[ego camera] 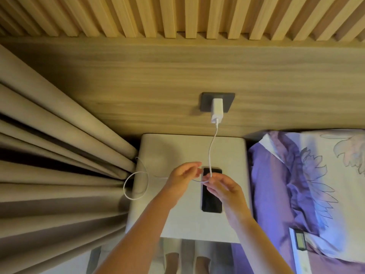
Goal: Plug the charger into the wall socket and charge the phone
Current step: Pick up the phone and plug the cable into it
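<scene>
Wood panelling backs a white nightstand [177, 151] between curtain and bed. On the far wall the charger [216, 110] already sits in the wall socket [205, 103], while the phone [212, 202] lies flat on the nightstand. Both the left hand [182, 177] and right hand [223, 187] pinch the cable [210, 153] above it, probably working along the slack towards the free plug; no containers are present.

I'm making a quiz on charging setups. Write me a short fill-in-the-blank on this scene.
1. The white charger is plugged into the dark wall ____.
2. The phone lies on the white ____.
3. Both hands, left hand and right hand, hold the white ____.

Missing words: socket; nightstand; cable
</scene>
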`<action>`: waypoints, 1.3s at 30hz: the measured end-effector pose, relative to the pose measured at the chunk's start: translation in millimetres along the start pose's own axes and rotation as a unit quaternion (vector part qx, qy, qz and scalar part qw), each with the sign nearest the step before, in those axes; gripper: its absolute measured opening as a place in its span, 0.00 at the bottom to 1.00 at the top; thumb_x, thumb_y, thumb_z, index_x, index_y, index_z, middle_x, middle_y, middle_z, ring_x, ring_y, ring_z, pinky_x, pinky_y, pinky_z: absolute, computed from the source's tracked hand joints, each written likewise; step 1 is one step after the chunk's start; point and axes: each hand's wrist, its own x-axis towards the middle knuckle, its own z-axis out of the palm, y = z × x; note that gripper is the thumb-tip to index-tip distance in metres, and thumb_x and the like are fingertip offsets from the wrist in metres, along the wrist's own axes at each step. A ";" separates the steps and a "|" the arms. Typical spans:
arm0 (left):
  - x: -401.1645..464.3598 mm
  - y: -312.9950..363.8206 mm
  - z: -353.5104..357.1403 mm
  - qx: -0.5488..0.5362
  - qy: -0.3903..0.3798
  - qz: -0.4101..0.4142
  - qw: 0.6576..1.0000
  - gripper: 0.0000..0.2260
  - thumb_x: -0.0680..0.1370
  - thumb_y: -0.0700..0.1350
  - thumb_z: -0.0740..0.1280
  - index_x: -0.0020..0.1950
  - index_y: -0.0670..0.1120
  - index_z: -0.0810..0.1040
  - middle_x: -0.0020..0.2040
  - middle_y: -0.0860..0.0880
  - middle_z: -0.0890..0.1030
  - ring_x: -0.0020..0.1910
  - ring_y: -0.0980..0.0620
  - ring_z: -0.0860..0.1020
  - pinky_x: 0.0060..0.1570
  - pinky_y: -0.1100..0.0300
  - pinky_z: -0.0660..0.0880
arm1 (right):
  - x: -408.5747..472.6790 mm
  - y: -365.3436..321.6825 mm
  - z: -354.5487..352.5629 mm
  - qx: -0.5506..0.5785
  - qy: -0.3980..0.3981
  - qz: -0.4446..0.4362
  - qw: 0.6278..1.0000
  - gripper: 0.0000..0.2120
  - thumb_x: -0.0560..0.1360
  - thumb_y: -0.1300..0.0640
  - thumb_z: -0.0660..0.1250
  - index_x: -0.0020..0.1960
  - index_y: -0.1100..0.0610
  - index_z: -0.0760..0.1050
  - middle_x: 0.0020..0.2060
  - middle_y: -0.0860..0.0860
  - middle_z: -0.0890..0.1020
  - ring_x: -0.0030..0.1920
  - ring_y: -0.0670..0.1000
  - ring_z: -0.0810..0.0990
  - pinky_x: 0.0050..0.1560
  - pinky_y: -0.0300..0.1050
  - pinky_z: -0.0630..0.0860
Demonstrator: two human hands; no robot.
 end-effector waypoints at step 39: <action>-56.6 -67.0 -24.4 -0.191 0.063 -0.122 0.972 0.09 0.80 0.48 0.61 0.52 0.50 0.80 0.43 0.48 0.81 0.49 0.50 0.80 0.57 0.50 0.74 | -17.5 61.0 17.0 0.097 0.072 0.189 0.974 0.09 0.78 0.62 0.60 0.55 0.65 0.76 0.44 0.59 0.81 0.44 0.56 0.81 0.47 0.49 0.79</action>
